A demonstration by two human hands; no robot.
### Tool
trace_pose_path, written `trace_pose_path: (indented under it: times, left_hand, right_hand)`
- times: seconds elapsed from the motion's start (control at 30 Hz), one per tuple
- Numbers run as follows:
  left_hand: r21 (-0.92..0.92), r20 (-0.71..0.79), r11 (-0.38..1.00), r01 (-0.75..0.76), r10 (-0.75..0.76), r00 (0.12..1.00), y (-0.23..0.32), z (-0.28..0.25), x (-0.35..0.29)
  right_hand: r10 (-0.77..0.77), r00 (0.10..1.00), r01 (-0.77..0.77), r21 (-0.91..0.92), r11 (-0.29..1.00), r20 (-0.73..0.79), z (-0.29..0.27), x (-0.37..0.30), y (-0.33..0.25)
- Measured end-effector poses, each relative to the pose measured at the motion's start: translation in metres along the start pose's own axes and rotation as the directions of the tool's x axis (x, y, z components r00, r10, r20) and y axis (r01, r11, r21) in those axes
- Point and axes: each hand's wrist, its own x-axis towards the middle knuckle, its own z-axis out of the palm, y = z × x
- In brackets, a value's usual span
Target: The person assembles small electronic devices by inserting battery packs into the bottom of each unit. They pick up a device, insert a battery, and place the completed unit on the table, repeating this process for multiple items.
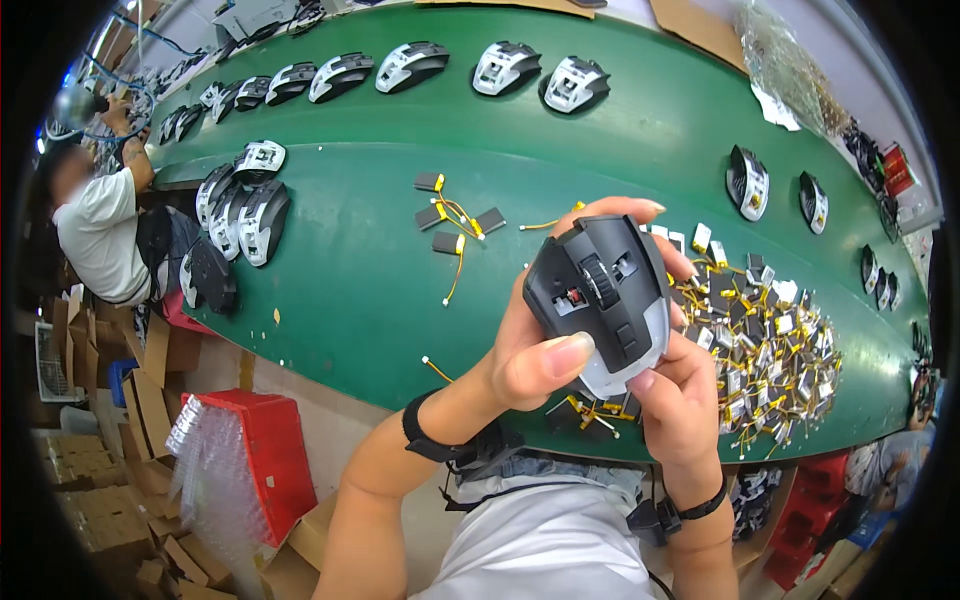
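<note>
A partly assembled computer mouse (612, 330), black on top with a pale translucent rear, is held up over the green table (350, 300). My left hand (530, 360) wraps its left side, thumb lying near the rear and fingers curled round the far end. At the rear right edge my right hand (675, 400) grips it with thumb and bent fingers. Its scroll wheel and two openings beside the wheel show on top. Just right of my hands lies a big heap of small battery packs (770, 350) with yellow tape and wires.
Several loose battery packs (445, 242) lie left of my hands. Half-built mice (410, 68) line the far side, and more mice (240, 215) cluster at left. A person (105, 220) sits at the left end. Below stands a red crate (265, 450) with bubble wrap, beside cardboard boxes (85, 465).
</note>
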Motion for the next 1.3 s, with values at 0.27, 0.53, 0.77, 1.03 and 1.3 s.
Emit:
trace_pose_path:
  times: [0.27,0.53,0.77,1.03,1.3]
  left_hand:
    - [-0.007,0.032,1.000,0.014,-0.013,0.999,-0.001,0.002,-0.006]
    - [0.083,0.113,0.993,-0.081,0.072,0.991,-0.006,-0.001,-0.006]
    - [0.050,0.005,0.999,0.006,-0.007,1.000,-0.003,-0.002,-0.002]
    - [-0.125,-0.135,0.990,-0.059,0.042,0.990,-0.001,-0.017,0.005]
    - [-0.105,-0.153,0.994,-0.008,-0.009,0.988,-0.007,-0.014,0.006]
  right_hand:
    - [0.033,0.998,-0.031,0.041,0.999,-0.055,0.003,-0.007,0.003]
    - [-0.002,0.999,0.001,-0.021,1.000,-0.038,-0.004,-0.008,0.009]
    - [0.047,0.998,-0.043,0.070,0.997,-0.048,0.005,-0.003,0.009]
    - [-0.276,0.943,0.169,-0.447,0.878,-0.185,-0.004,-0.035,-0.008]
    - [-0.545,0.802,0.509,-0.200,0.837,-0.243,0.003,0.007,-0.005]
